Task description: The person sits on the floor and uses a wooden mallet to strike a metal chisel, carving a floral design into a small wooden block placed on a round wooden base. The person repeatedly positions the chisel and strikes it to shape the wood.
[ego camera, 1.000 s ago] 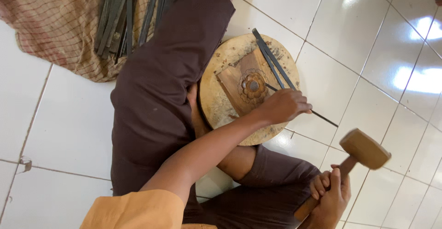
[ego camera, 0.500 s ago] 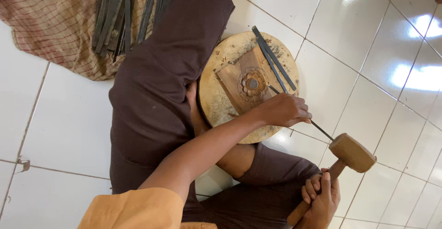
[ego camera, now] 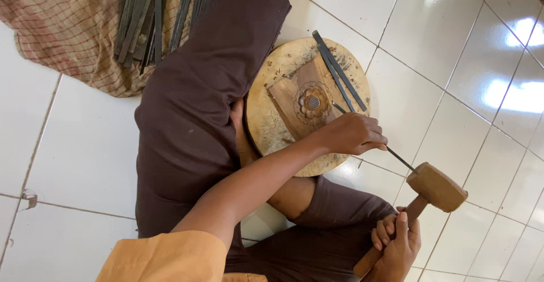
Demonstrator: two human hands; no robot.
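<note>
**Mallet meets chisel**

The left hand (ego camera: 351, 134) grips a chisel (ego camera: 371, 137), tip on the carved panel (ego camera: 306, 103) lying on the round block (ego camera: 272, 129). Right hand (ego camera: 396, 245), fingers closed round the handle, holds the mallet (ego camera: 436, 188) at the chisel's end.

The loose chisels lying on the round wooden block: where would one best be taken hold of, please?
Probably at the far ends of the loose chisels, which overhang the round wooden block, coming from the tiled-floor side; the left hand crowds their near ends.
</note>
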